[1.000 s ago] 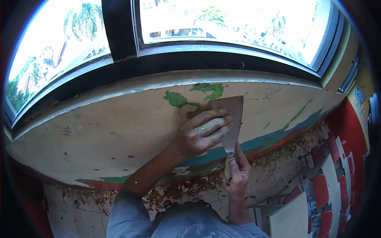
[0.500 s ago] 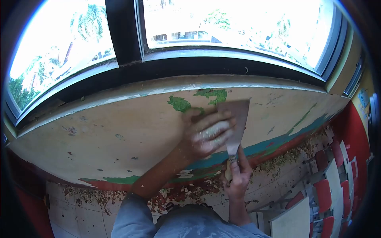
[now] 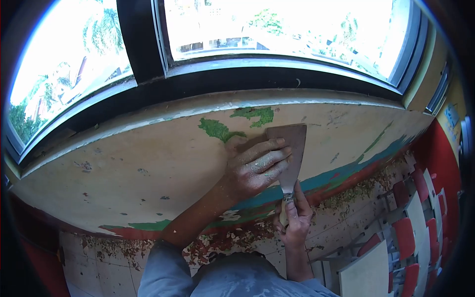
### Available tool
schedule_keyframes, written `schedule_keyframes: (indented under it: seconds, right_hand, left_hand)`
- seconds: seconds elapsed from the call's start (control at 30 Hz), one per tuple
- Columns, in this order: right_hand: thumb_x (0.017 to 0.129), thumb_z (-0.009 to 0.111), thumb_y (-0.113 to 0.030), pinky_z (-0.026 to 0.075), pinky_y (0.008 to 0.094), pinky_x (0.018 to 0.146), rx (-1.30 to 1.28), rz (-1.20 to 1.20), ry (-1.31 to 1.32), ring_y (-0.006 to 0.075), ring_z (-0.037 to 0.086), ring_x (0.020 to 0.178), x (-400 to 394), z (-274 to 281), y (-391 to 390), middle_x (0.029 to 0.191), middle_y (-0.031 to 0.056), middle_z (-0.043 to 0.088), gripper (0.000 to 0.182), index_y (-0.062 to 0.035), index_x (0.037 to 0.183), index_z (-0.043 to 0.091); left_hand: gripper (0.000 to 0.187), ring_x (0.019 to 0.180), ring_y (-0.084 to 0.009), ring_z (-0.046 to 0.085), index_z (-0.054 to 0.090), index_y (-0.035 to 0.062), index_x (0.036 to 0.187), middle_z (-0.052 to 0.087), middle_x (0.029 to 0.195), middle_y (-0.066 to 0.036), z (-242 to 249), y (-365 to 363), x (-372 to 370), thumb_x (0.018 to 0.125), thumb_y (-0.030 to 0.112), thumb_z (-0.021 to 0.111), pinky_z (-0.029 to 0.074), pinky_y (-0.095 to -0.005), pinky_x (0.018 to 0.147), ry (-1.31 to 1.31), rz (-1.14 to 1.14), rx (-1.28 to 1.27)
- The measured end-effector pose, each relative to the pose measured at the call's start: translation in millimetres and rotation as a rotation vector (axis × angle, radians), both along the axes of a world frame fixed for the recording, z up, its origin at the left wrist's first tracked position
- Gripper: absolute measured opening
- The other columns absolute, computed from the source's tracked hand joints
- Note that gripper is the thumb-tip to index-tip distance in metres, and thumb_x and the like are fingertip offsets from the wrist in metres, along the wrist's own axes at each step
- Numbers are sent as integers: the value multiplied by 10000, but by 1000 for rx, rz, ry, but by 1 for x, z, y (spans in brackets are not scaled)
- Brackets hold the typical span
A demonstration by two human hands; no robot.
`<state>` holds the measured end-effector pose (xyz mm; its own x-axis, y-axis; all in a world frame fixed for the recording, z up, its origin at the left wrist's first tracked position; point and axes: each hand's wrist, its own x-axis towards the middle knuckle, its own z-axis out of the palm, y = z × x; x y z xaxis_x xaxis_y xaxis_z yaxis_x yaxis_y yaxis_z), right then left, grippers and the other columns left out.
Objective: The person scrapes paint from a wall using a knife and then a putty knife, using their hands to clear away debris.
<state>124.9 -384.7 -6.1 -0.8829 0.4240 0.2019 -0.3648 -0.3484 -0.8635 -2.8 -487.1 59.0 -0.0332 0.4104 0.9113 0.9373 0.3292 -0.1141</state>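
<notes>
A broad-bladed paint scraper lies with its metal blade up against the cream wall below the window. My right hand is closed around its light handle, one finger stretched along toward the blade. My left hand, dusty with pale flakes, is laid across the blade with its fingers together, fingertips on the metal. Its thumb side is close to a patch of bare green paint. A second green patch shows just above the blade. The scraper's lower-left blade edge is hidden by my left fingers.
A window ledge runs above the wall under dark window frames. Blue and red bands show lower on the wall. Paint chips litter the tiled floor. Red-and-cream chairs stand at the right.
The view has shifted slightly, so the wall and window sit farther left. Against the green patches, the scraper and both hands are a little farther right. My left hand was blurred before and is sharp now.
</notes>
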Motion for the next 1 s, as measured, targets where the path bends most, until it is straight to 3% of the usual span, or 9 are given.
schedule_keyframes:
  seconds: [0.17,0.33,0.47,0.5,0.6,0.73,0.87,1.0]
  right_hand:
    - [878,455,-65,323,184,354,100,-2,49,45,376,411,-6,10,8,658,50,520,443,-32,1309,361]
    - [878,454,-63,329,187,355,45,-13,54,43,379,426,-7,6,3,655,44,521,441,-24,1307,361]
    - [877,456,-66,327,186,355,107,-33,23,42,377,436,-7,17,5,655,38,521,439,-22,1305,363]
    - [877,457,-67,327,185,356,109,-36,8,42,376,438,-5,14,4,657,37,521,439,-21,1304,364]
    - [871,463,-69,327,186,356,52,-42,9,44,373,430,-6,10,2,651,38,517,445,-9,1301,363]
    - [870,465,-75,331,188,356,104,-17,37,45,371,418,-9,25,10,636,41,508,451,-5,1303,357]
    - [873,452,-62,329,190,355,79,-10,39,48,371,413,-8,10,2,635,43,506,451,-13,1310,349]
    - [873,444,-54,324,190,354,85,-35,57,52,374,412,-9,19,0,640,45,510,452,-15,1313,345]
  left_hand:
    - [211,901,-153,614,659,134,786,654,872,20,2,11,-7,575,125,659,355,-317,791,39,-21,70]
    - [224,915,-127,606,667,158,810,653,895,39,10,0,-5,586,152,659,275,-350,821,94,27,-5]
    - [208,923,-111,601,669,165,817,652,917,48,19,2,-6,609,156,662,281,-358,832,77,34,39]
    - [188,989,-109,575,656,150,793,628,984,30,9,5,-4,610,123,623,329,-365,852,-32,-44,1]
    - [219,988,-109,574,665,142,818,623,989,26,6,1,-5,604,121,624,334,-364,858,48,-28,33]
    - [209,1006,-100,564,661,151,822,621,980,42,26,0,-3,619,125,619,308,-378,836,75,63,28]
    - [209,1000,-93,564,663,162,836,621,983,58,-8,1,-5,638,123,610,257,-403,821,19,-8,17]
    - [188,1015,-97,562,654,187,800,631,975,63,20,-3,-2,624,132,622,288,-388,830,33,70,32]
